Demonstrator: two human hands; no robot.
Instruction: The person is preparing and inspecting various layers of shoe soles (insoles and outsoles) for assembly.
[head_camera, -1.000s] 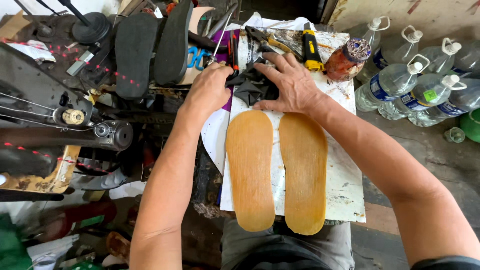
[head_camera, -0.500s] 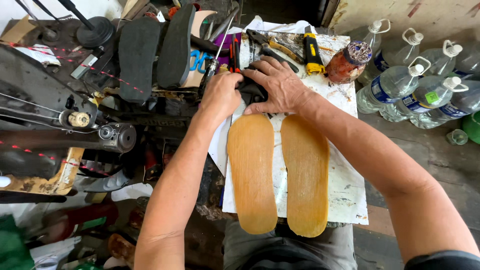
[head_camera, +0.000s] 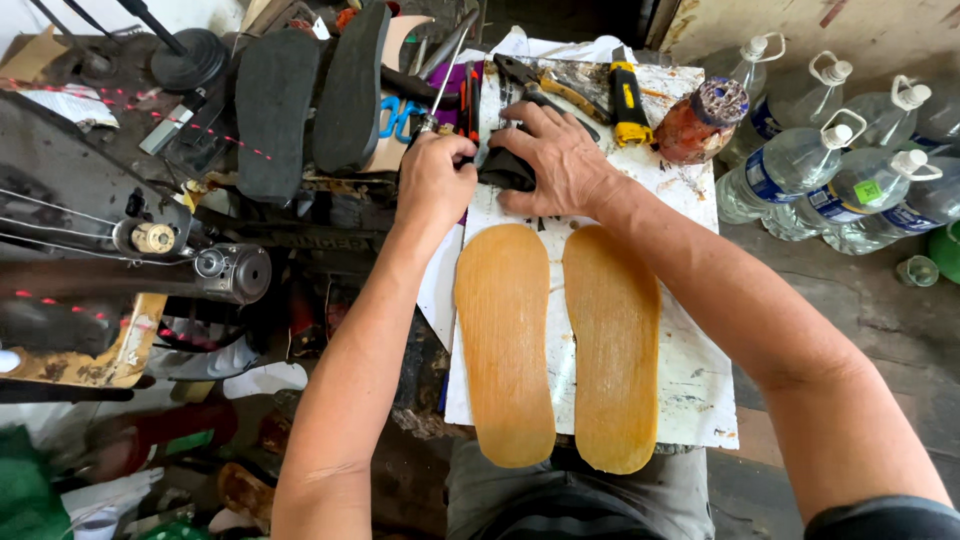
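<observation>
Head view shows a black strap piece at the far end of the white board, just beyond two tan soles lying side by side. Left hand is curled, its fingers pinching the left edge of the piece; right hand lies flat with fingers spread, pressing on it. Compared with a second ago, both hands have come closer together over the piece. Near the right hand stands a reddish jar; its contents cannot be told. Clear plastic bottles beside the board hold clear liquid.
</observation>
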